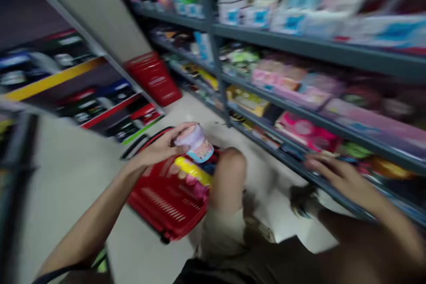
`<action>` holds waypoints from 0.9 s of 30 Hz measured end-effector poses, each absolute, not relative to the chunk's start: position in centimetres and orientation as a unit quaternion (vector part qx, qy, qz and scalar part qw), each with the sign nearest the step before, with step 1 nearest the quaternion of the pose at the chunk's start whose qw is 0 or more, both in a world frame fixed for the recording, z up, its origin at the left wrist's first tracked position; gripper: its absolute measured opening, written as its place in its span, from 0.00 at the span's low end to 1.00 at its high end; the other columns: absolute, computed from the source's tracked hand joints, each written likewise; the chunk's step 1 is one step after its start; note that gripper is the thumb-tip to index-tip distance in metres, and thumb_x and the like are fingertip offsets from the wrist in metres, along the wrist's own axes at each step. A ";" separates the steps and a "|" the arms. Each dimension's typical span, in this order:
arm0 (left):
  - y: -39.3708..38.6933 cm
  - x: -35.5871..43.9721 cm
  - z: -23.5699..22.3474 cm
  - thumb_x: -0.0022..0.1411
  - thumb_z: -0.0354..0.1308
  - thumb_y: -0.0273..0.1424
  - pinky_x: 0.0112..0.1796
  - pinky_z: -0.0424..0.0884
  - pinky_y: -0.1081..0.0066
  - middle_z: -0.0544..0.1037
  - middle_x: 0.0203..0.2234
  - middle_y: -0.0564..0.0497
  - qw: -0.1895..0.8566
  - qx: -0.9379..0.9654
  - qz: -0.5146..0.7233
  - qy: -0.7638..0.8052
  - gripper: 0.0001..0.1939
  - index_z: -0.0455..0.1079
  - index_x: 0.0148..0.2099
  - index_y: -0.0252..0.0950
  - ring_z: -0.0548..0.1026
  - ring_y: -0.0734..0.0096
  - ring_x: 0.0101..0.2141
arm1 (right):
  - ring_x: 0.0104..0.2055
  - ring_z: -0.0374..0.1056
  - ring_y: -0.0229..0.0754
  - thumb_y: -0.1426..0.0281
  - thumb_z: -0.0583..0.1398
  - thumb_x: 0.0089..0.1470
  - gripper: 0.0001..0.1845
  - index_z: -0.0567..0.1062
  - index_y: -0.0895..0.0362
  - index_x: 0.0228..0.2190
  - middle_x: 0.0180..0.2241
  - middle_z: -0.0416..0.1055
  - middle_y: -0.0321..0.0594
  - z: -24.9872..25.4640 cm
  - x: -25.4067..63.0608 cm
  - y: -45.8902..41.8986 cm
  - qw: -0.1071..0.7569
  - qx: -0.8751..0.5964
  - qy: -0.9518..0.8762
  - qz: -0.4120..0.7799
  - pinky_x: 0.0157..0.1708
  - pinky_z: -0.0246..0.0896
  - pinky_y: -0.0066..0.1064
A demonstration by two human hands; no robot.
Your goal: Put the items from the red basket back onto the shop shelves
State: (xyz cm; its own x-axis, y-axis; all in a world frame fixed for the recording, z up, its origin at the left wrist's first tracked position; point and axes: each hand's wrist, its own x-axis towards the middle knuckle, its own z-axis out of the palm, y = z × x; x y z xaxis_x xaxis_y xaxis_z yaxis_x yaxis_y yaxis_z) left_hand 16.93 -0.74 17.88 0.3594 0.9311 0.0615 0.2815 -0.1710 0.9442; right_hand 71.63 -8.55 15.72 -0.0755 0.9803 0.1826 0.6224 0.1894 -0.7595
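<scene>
My left hand [178, 137] is closed around a small tub [197, 143] with a lilac upper part and a light blue base. The tub is tilted above a red shopping basket [163, 204]. Inside the basket lie a yellow item [192, 171] and a pink item [199, 188], both too blurred to name. On the other side, my right hand [339, 177] reaches to the edge of a lower shelf [299, 166], its fingers stretched out and apart. Close to those fingers is a bright pink package [306, 131].
Grey metal shelving [309, 49] packed with blurred goods runs along the right. At the left stands another rack [60, 80] with coloured edge strips. A red bin [155, 77] is on the floor at the back. My bent knee [231, 168] is beside the basket.
</scene>
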 end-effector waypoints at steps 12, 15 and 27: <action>6.0 61.8 17.4 0.71 0.64 0.59 0.56 0.79 0.58 0.79 0.60 0.37 0.575 0.695 0.421 0.094 0.42 0.66 0.73 0.38 0.81 0.52 0.55 | 0.51 0.75 0.52 0.36 0.71 0.55 0.43 0.77 0.55 0.57 0.50 0.79 0.44 17.0 77.4 -6.6 0.707 -0.496 -0.455 0.220 0.55 0.74 0.39; 5.2 62.2 15.3 0.71 0.68 0.52 0.47 0.81 0.63 0.82 0.52 0.41 0.593 0.683 0.411 0.109 0.33 0.72 0.67 0.38 0.82 0.58 0.47 | 0.56 0.75 0.57 0.31 0.64 0.59 0.44 0.76 0.54 0.58 0.53 0.79 0.46 16.9 79.3 -8.6 0.718 -0.504 -0.427 0.219 0.58 0.74 0.43; 2.2 62.9 14.7 0.71 0.71 0.47 0.64 0.77 0.55 0.79 0.66 0.39 0.635 0.641 0.409 0.136 0.32 0.73 0.71 0.41 0.80 0.50 0.63 | 0.64 0.70 0.53 0.42 0.65 0.69 0.35 0.67 0.49 0.65 0.63 0.72 0.46 15.1 77.0 -8.4 0.699 -0.503 -0.462 0.212 0.69 0.66 0.43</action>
